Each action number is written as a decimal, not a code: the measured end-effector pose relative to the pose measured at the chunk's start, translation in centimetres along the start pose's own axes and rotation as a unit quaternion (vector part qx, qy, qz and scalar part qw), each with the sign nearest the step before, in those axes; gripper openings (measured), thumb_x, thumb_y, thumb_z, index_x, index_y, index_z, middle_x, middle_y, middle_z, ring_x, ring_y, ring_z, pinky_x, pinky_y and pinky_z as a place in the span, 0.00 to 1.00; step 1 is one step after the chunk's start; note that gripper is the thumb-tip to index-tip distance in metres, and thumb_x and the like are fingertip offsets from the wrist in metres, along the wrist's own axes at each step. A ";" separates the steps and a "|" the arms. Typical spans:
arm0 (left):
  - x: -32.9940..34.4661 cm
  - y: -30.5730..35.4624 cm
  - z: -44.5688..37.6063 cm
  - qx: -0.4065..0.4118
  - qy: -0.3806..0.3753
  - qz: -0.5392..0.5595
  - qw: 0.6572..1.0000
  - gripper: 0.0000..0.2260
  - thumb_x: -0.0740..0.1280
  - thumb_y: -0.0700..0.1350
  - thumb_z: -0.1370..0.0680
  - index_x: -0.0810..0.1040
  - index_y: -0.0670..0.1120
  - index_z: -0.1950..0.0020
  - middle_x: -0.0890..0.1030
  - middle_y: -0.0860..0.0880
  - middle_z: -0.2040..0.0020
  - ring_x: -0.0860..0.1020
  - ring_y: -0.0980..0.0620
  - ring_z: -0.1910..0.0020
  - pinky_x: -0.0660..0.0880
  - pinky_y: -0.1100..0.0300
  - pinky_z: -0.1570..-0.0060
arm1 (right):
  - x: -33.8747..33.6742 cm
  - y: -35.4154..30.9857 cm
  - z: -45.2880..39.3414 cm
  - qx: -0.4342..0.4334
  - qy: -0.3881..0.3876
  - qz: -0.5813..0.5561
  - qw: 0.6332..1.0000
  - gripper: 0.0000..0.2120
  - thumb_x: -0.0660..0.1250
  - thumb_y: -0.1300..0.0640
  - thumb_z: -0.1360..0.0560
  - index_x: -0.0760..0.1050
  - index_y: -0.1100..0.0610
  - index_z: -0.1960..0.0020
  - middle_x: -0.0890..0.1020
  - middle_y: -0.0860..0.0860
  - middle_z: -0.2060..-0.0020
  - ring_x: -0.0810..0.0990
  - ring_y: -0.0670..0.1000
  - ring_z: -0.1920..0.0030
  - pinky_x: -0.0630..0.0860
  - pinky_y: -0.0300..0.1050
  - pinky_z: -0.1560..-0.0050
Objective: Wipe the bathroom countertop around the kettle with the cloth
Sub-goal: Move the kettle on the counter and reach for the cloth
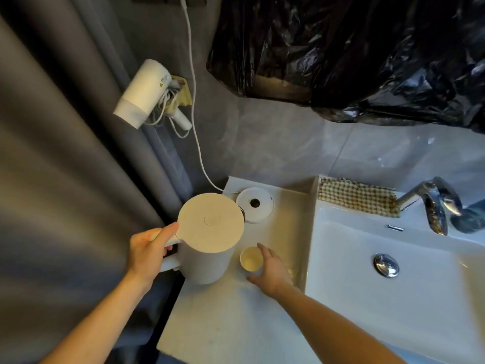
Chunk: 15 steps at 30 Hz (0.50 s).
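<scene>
Left hand (147,252) grips white kettle (210,237) handle; checkered cloth (358,197) behind sink (367,298).

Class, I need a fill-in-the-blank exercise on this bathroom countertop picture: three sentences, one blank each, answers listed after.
1. The left hand grips the kettle by its ____.
2. The kettle is lifted off its round ____, which sits behind it by the wall.
3. The checked cloth lies on the sink ledge beside the ____.

Answers: handle; base; tap
</scene>
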<state>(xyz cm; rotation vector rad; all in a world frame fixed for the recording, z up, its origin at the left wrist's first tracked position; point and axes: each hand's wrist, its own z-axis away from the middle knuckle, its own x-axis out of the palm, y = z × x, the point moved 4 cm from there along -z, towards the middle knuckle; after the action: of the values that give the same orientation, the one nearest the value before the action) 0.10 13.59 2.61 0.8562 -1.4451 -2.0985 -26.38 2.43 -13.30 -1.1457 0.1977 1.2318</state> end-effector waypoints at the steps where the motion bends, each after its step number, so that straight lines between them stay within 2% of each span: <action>1: -0.5 -0.3 0.2 0.006 -0.005 -0.014 1.000 0.18 0.76 0.53 0.28 0.84 0.37 0.60 0.81 0.33 0.59 0.77 0.44 0.58 0.75 0.47 0.54 | 0.2 -0.1 0.0 0.004 0.007 -0.009 1.000 0.48 0.78 0.45 0.27 0.55 0.49 0.16 0.67 0.50 0.21 0.68 0.55 0.23 0.70 0.50 0.27; 4: -1.8 -0.7 0.6 0.020 -0.012 -0.053 0.998 0.22 0.74 0.58 0.31 0.83 0.37 0.63 0.82 0.36 0.61 0.78 0.42 0.59 0.76 0.46 0.56 | 0.4 -0.2 0.3 0.015 0.038 -0.027 0.999 0.44 0.77 0.43 0.27 0.60 0.50 0.18 0.72 0.50 0.24 0.74 0.55 0.28 0.74 0.49 0.31; 7: -2.3 -0.7 0.8 0.032 -0.037 -0.076 0.996 0.17 0.76 0.52 0.26 0.82 0.42 0.69 0.80 0.47 0.71 0.77 0.44 0.62 0.74 0.48 0.59 | 0.8 0.0 1.5 0.031 0.061 -0.036 0.997 0.43 0.78 0.43 0.28 0.62 0.50 0.19 0.74 0.50 0.26 0.76 0.55 0.30 0.76 0.49 0.34; 9: -2.3 -0.7 0.8 0.042 -0.061 -0.110 0.991 0.19 0.75 0.49 0.23 0.81 0.48 0.74 0.78 0.52 0.74 0.77 0.45 0.64 0.72 0.50 0.60 | 1.4 0.4 2.4 0.043 0.071 -0.040 0.996 0.42 0.79 0.43 0.28 0.63 0.51 0.20 0.75 0.51 0.27 0.78 0.55 0.32 0.76 0.49 0.35; 12: -2.3 -0.8 0.6 0.054 -0.084 -0.138 0.985 0.23 0.74 0.44 0.21 0.80 0.52 0.78 0.77 0.55 0.76 0.76 0.47 0.66 0.70 0.56 0.61 | 2.4 0.8 3.8 0.058 0.088 -0.050 0.993 0.43 0.79 0.42 0.30 0.65 0.50 0.22 0.76 0.51 0.28 0.79 0.56 0.34 0.77 0.49 0.37; 15: -2.3 -0.9 0.2 0.069 -0.107 -0.159 0.979 0.22 0.75 0.46 0.22 0.80 0.50 0.77 0.79 0.50 0.74 0.77 0.45 0.65 0.71 0.53 0.61 | 3.2 1.0 5.0 0.065 0.090 -0.079 0.991 0.48 0.81 0.42 0.31 0.61 0.50 0.19 0.73 0.51 0.25 0.76 0.56 0.29 0.74 0.49 0.33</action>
<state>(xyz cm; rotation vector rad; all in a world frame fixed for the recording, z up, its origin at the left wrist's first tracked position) 1.53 15.56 2.33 0.9967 -1.6721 -2.4103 -28.09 8.15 -13.66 -1.1370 0.3119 0.9618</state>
